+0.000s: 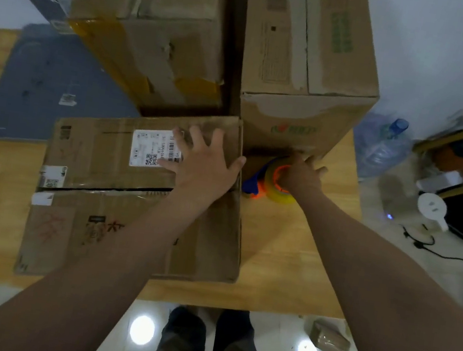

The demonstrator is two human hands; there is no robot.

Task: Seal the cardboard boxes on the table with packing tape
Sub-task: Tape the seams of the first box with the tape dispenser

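Head view. My left hand (204, 165) lay flat, fingers straight and spread, pressing on the top of the low brown cardboard box (133, 220). It grasped nothing. The white shipping label (150, 148) sat partly under its fingertips. The open seam between the two top flaps (102, 189) ran toward my wrist side of that palm and showed a dark gap with no fresh tape across it.

My right hand (299, 175) rested over the orange-and-blue tape dispenser with its yellowish roll (274, 189), which stood on the light wooden table (287, 258) just beside the low box. I could not tell whether the fingers had closed on the dispenser, as the hand hid the handle and the thumb. The tall brown cardboard box with green print (309, 66) stood touching or nearly touching the fingertips of that hand. A second tall box with yellow tape patches (154, 43) stood beyond the left hand.

Judged risks:
- The dispenser was wedged between the low box and the tall box, so a careless lift could snag it or knock the tall box.
- If the left palm eased off, the flaps could spring apart and the tape would bridge a gap.
- A loose hold on the roll could let the tape end fold back and stick to itself.
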